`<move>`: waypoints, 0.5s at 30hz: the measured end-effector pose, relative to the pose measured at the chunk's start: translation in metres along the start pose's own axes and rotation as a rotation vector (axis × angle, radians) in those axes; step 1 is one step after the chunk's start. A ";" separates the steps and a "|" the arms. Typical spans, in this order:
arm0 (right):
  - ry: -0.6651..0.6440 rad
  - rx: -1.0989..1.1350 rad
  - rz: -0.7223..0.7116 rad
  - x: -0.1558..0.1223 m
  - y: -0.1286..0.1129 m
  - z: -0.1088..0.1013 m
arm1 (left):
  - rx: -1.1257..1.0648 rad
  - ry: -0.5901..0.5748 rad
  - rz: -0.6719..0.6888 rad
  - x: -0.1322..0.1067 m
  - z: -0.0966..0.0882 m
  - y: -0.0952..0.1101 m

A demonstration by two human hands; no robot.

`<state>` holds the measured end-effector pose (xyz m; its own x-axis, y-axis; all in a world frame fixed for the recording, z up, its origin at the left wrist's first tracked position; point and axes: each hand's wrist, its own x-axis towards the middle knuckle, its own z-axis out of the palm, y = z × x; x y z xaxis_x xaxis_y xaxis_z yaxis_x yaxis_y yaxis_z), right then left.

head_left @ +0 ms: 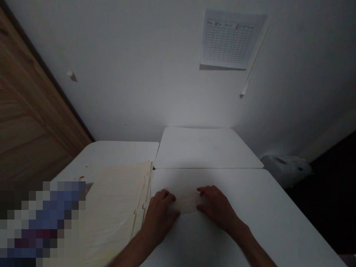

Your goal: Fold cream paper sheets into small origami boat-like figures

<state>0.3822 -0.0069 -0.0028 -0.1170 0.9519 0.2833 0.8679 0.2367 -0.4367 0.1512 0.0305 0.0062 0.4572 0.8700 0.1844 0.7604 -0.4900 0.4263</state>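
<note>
A small pale folded sheet [187, 202] lies on the white table [264, 218] in front of me. My left hand [160, 218] rests on its left end with the fingers bent down onto it. At its right end my right hand [217, 207] lies with the fingers curled over the edge. Both hands press the sheet against the table. The light is dim, so the sheet's material is hard to make out.
A stack of cream sheets [116, 207] lies to the left of my left hand. A second white table [205, 148] stands behind, against the wall. A printed chart [228, 40] hangs on the wall. A wooden door [25, 118] is at left, and a white object [286, 167] at right.
</note>
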 end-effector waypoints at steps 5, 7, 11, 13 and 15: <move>0.007 0.090 0.066 0.000 -0.006 -0.002 | -0.044 0.023 0.008 0.000 -0.003 0.001; 0.031 0.124 0.078 0.001 -0.008 -0.005 | -0.040 0.025 0.012 0.000 -0.004 0.002; 0.074 0.126 0.030 0.001 -0.010 -0.012 | -0.018 0.053 0.073 -0.001 -0.005 0.002; 0.090 0.114 -0.036 -0.001 -0.008 -0.014 | 0.003 0.084 0.119 -0.002 -0.004 -0.001; 0.111 0.086 -0.112 -0.003 -0.005 -0.014 | 0.032 0.128 0.163 -0.003 -0.001 -0.004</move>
<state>0.3852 -0.0139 0.0103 -0.1523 0.8924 0.4248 0.8071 0.3604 -0.4676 0.1459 0.0299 0.0051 0.5149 0.7778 0.3603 0.6960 -0.6248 0.3539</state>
